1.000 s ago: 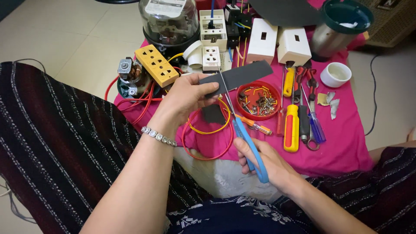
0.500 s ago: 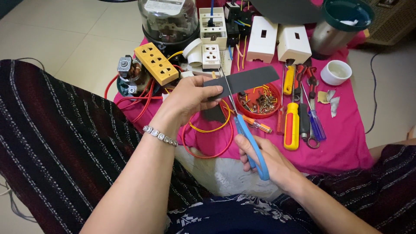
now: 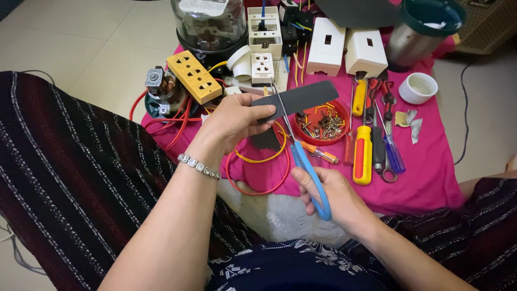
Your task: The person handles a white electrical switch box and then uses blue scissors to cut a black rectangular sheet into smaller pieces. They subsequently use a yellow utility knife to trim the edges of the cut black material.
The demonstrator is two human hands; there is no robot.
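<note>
Dark grey sheet strip (image 3: 301, 98): held flat in the air above the pink cloth (image 3: 431, 178), just over the red dish of screws and wire offcuts (image 3: 323, 121). Since half a second ago the strip sits a little further onto the blades; the cut runs deeper into its near edge than a second back, so the piece is closer to parting.

Left hand (image 3: 234, 121): fingers closed in a pinch on the strip's left end, thumb on top.

Right hand (image 3: 336, 199): fingers curled shut through the loops of the blue-handled scissors (image 3: 301, 156), blades pointing away, narrowly open and crossing the strip left of the dish.

Right of the dish: yellow-handled screwdrivers (image 3: 362, 156), blue screwdriver (image 3: 393, 151). Left: yellow socket block (image 3: 194, 76), red and yellow wire loops (image 3: 258, 167). Beyond: two white boxes (image 3: 344, 51).
</note>
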